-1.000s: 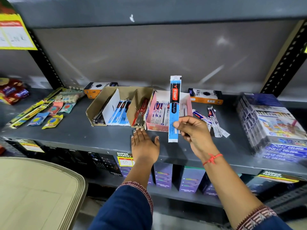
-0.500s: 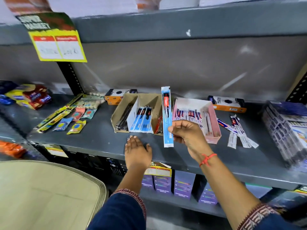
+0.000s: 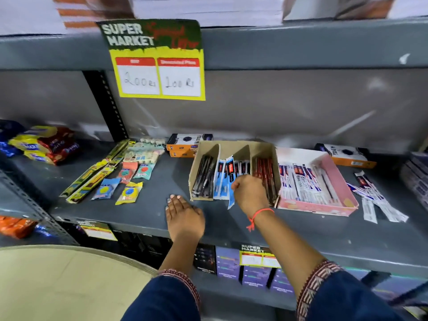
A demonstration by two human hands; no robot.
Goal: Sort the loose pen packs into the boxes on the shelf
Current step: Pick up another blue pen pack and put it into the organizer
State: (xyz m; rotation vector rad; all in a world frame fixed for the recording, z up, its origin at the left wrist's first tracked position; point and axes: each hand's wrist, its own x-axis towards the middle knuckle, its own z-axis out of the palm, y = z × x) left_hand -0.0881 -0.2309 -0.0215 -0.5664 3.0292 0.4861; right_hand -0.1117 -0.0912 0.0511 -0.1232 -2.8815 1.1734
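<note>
- Price card [image 3: 155, 59] on upper shelf edge, upper centre of frame: "SUPER MARKET" in white; red script beside it, not legible.
- Same card, two white boxes: handwritten "200", "100"; red headers above them blurred.
- Small tag [image 3: 254, 253] on lower shelf edge, bottom centre: "SUPER MARKET".
- Pack and box print elsewhere: unreadable.

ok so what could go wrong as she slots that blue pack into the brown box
The blue pen pack in the right hand stands tilted, its lower end hanging past the open front of the cardboard box; let go now, it may slide out onto the shelf. The left hand lies flat on the shelf, not steadying the box, so a push could shift it.
</note>
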